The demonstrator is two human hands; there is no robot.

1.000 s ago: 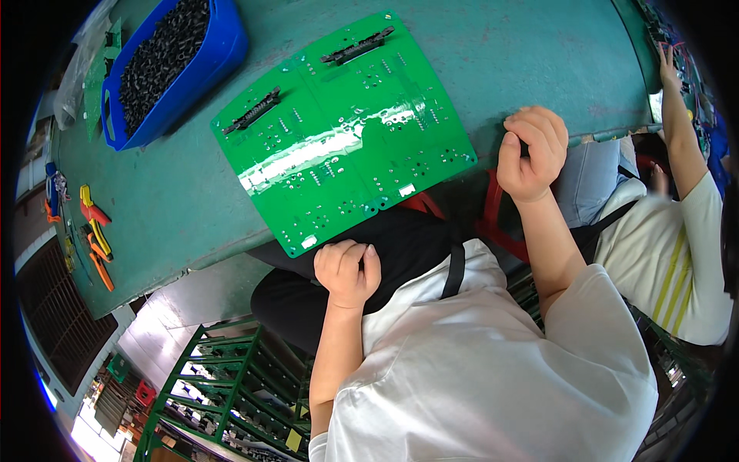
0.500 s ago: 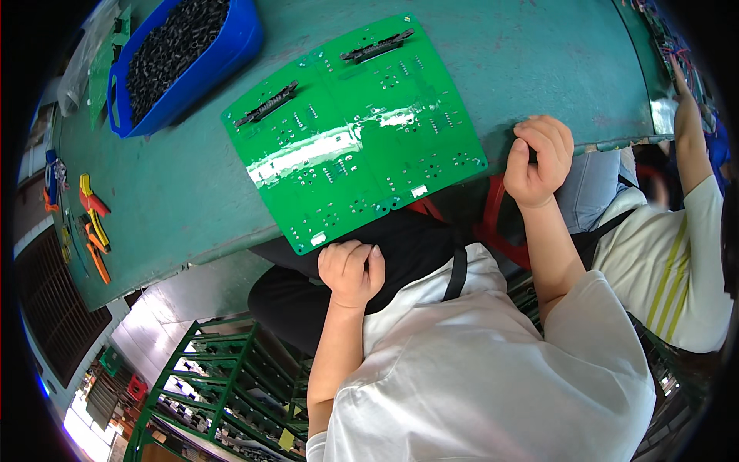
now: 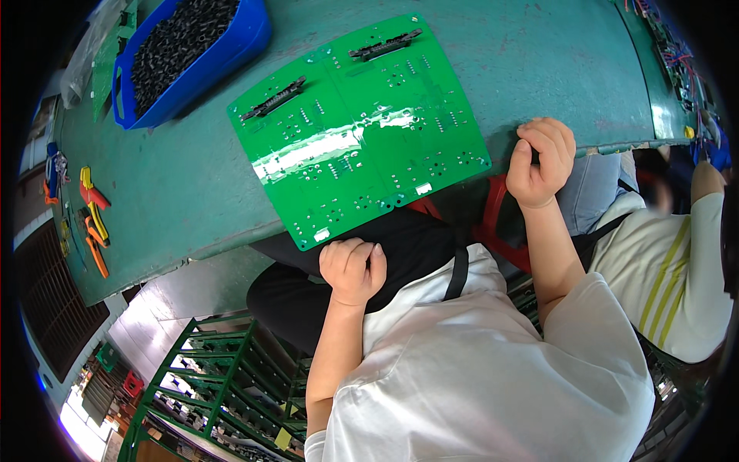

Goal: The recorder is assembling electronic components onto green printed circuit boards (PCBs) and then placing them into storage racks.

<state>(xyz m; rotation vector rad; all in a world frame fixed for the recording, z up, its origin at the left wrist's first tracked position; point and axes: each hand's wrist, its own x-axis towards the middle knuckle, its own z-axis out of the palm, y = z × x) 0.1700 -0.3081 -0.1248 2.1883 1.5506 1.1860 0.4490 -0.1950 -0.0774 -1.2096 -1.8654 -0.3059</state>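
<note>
A large green circuit board [image 3: 308,196] lies on the table and juts a little over its near edge. Two long black connectors, a left one [image 3: 274,98] and a right one [image 3: 385,46], stand along its far side. By the board's near left corner rests my left hand [image 3: 353,271], curled into a loose fist with nothing visible in it. I cannot tell whether it touches the board. My right hand [image 3: 543,162] is also curled closed, at the table edge right of the board and apart from it. Nothing shows in its fingers either.
A blue bin [image 3: 258,35] of small black parts stands at the far left. Red-yellow pliers [image 3: 92,196] and an orange-handled tool [image 3: 95,250] lie on the left. A co-worker's sleeve [image 3: 704,239] and bundled wires [image 3: 677,58] are at right. A green rack [image 3: 208,377] stands lower left.
The view has shifted slightly, so board and bin sit a little further right. My hands stay in place. On the right, the co-worker's arm has come down from the wires.
</note>
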